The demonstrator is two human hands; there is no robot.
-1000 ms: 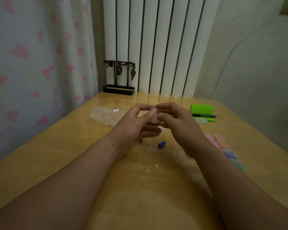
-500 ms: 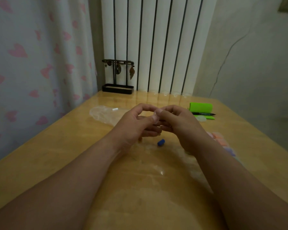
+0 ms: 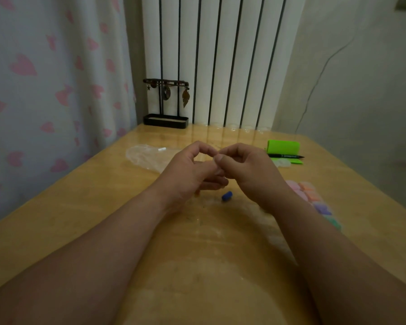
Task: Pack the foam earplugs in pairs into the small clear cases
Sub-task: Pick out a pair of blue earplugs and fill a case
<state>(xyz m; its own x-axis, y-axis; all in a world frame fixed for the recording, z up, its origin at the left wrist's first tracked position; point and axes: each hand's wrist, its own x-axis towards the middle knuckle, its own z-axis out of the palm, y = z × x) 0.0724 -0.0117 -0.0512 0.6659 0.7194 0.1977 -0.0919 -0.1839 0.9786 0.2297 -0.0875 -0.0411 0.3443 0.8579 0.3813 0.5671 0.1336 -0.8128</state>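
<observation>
My left hand (image 3: 188,174) and my right hand (image 3: 249,170) meet fingertip to fingertip above the middle of the table. Both have curled fingers and pinch one small pale piece between them, seemingly a clear case (image 3: 216,158), almost wholly hidden by the fingers. A blue foam earplug (image 3: 227,196) lies loose on the table just below the hands. To the right, partly behind my right forearm, runs a row of small clear cases (image 3: 311,195) with pink, orange, purple and green earplugs inside.
A crumpled clear plastic bag (image 3: 148,156) lies left of the hands. A green box (image 3: 283,147), a black pen (image 3: 286,156) and a jewellery stand (image 3: 165,102) sit farther back. A curtain hangs at the left, and the wooden table (image 3: 85,207) ends near it.
The hands have closed in on each other, and the pale piece that showed between the fingertips a second ago is now mostly covered. The blue earplug has not moved.
</observation>
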